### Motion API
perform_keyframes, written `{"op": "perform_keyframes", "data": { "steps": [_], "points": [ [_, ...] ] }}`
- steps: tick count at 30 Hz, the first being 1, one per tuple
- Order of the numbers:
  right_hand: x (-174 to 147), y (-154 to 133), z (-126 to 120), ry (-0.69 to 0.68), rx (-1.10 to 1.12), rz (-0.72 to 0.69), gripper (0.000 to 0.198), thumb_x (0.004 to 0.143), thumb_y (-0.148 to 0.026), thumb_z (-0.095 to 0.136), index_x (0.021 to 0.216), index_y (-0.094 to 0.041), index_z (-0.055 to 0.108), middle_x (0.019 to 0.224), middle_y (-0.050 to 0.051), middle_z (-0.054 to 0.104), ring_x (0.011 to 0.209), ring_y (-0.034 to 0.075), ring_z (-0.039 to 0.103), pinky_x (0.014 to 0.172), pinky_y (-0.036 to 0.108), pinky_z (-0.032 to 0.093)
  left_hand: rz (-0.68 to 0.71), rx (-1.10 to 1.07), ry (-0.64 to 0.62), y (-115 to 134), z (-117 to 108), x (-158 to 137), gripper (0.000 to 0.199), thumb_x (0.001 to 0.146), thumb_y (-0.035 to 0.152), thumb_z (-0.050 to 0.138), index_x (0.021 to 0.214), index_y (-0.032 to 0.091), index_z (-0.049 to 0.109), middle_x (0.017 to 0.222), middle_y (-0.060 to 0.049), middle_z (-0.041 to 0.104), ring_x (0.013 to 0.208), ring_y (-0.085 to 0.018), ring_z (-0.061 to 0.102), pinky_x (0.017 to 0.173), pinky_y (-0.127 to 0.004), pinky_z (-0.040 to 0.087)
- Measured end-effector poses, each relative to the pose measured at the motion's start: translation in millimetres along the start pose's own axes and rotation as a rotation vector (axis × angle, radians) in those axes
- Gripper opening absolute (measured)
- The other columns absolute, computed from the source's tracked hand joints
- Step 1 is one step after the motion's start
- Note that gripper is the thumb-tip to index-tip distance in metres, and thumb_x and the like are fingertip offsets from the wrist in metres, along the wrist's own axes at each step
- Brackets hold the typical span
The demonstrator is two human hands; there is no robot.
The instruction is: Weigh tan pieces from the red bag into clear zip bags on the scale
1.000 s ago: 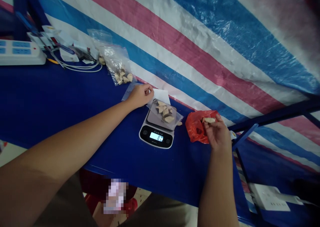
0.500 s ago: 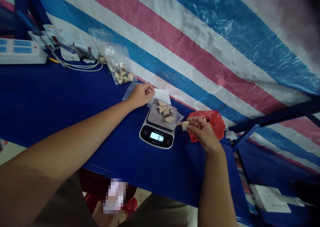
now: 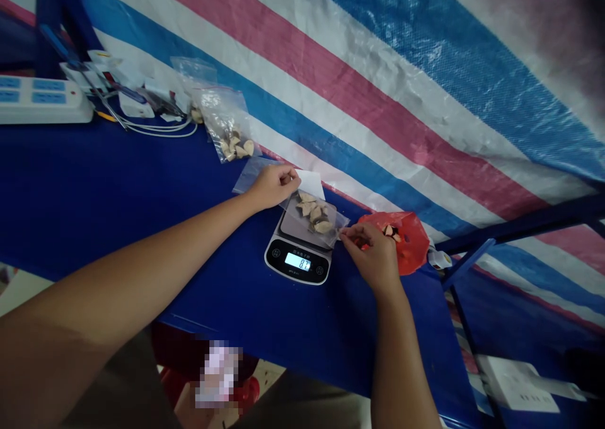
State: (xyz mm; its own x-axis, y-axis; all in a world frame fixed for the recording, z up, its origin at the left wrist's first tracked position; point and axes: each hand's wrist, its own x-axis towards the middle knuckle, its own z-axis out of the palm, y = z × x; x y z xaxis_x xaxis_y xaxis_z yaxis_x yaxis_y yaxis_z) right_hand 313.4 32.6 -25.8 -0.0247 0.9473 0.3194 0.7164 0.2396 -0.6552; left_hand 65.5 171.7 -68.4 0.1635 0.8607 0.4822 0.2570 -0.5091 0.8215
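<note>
Resting just beside the far left corner of the scale [image 3: 299, 251], my left hand [image 3: 277, 186] is holding itself loosely curled, thumb near the fingers; whether it is holding an edge of plastic, I cannot tell. My right hand [image 3: 371, 249] is standing nearly closed at the right side of the scale, its fingertips close together at the edge of the clear bag [image 3: 338, 220]; whether a piece is being pinched there, I cannot tell. For doing this well, I am thinking that both hands should be touching only lightly, because any pressing on the plate [image 3: 292, 222] could be disturbing the lit display [image 3: 297, 262].

The clear bag is lying on the plate, and pale pieces [image 3: 322, 227] are showing through it. To the right, on the table [image 3: 283, 315], a red bag [image 3: 416, 246] is sitting with its mouth spread, and a few dark and pale pieces [image 3: 391, 234] are showing inside. On the far left, a second clear bag [image 3: 220, 111] is resting near the striped sheet [image 3: 378, 101], and more pale pieces [image 3: 236, 148] are lying at its bottom.
</note>
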Motion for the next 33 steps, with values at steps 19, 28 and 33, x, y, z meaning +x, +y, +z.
{"op": "perform_keyframes", "data": {
  "steps": [19,28,33],
  "points": [
    [8,31,-1,-0.2,-0.269,-0.018,0.018,0.084,-0.032,0.06,0.094,-0.021,0.069,0.085,0.004,0.07,0.073,0.019,0.063,0.068,0.033,0.048,-0.167,-0.01,0.246,-13,-12,14,0.015,0.079,0.029,0.064,0.07,0.018,0.061,0.059,0.003,0.049,0.056,-0.011,0.043,0.054,-0.027,0.033],
    [5,24,-27,0.015,-0.363,0.134,0.02,0.078,-0.04,0.068,0.075,-0.021,0.065,0.064,-0.001,0.063,0.058,0.017,0.058,0.061,0.03,0.044,-0.159,-0.026,0.252,-9,-11,14,0.017,0.077,0.03,0.064,0.067,0.017,0.061,0.057,0.004,0.049,0.055,-0.011,0.041,0.056,-0.027,0.033],
    [9,27,-47,0.444,-0.187,0.233,0.037,0.081,-0.055,0.065,0.083,-0.018,0.066,0.071,0.004,0.067,0.062,0.018,0.06,0.064,0.031,0.049,-0.173,-0.029,0.262,-10,-11,15,0.015,0.077,0.029,0.064,0.067,0.018,0.062,0.056,0.004,0.048,0.056,-0.012,0.044,0.055,-0.027,0.033]
  ]
}}
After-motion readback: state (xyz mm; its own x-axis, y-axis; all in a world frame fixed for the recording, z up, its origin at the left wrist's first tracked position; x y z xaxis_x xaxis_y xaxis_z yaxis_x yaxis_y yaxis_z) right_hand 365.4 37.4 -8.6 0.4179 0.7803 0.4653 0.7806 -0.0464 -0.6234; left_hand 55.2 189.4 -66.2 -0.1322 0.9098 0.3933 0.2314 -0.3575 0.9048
